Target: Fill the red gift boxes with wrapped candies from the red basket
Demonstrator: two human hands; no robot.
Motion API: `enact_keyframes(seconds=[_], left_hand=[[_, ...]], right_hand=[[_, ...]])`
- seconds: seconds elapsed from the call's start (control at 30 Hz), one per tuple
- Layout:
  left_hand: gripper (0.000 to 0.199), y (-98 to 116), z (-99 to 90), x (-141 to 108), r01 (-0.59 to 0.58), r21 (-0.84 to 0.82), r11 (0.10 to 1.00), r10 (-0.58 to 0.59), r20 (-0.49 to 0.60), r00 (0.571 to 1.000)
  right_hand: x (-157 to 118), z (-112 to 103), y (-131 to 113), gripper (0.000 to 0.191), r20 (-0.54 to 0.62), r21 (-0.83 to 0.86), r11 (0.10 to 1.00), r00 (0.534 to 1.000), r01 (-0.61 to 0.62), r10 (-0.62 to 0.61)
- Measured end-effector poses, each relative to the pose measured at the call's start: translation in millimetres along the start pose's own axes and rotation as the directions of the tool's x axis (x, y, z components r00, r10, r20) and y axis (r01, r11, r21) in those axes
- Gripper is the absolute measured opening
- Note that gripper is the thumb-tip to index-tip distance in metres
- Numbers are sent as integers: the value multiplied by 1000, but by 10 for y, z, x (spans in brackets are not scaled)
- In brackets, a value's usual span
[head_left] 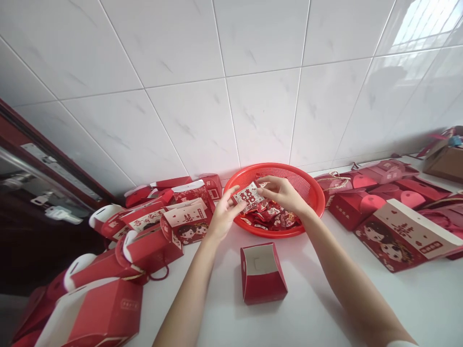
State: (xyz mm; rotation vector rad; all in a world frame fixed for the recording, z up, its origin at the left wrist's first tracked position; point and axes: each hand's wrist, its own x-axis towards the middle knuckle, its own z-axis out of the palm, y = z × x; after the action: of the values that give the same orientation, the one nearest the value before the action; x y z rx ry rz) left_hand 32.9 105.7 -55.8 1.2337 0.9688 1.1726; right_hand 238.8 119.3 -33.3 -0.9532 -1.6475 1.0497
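Observation:
Both hands hover over a red plastic basket (314,185) that holds many small wrapped candies (271,212). Between my left hand (226,209) and my right hand (280,193) is a flat square candy packet (249,196), white with red double-happiness characters. My left thumb and fingers pinch its left side. The right fingers close on its upper right corner. In front of the basket, on the white tabletop (224,299), stands an open red paper box (264,286); its pale inside shows and nothing is visible in it.
Several red gift boxes (152,250) crowd the left side, some with cartoon figures. More red boxes (347,207) and a printed carton (401,236) stand at the right. A tiled wall (264,111) rises behind. A dark door with keys (63,214) is at far left.

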Motion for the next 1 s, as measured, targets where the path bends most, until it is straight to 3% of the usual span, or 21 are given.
enact_keyframes(seconds=[0.23, 0.37, 0.63, 1.0], left_hand=[[74, 33, 59, -37, -77, 69, 995, 72, 60, 996], [56, 21, 95, -37, -122, 118, 985, 110, 110, 988], [49, 15, 99, -45, -101, 77, 992, 93, 103, 990], [42, 103, 140, -76, -87, 29, 996, 83, 110, 990]], right_hand=[[-19, -11, -24, 36, 9, 123, 992, 1000, 5, -6], [-40, -17, -59, 37, -7, 152, 988, 1000, -22, 23], [-49, -11, -37, 40, 86, 136, 991, 996, -8, -4], [-57, -25, -38, 37, 69, 193, 981, 997, 16, -30]])
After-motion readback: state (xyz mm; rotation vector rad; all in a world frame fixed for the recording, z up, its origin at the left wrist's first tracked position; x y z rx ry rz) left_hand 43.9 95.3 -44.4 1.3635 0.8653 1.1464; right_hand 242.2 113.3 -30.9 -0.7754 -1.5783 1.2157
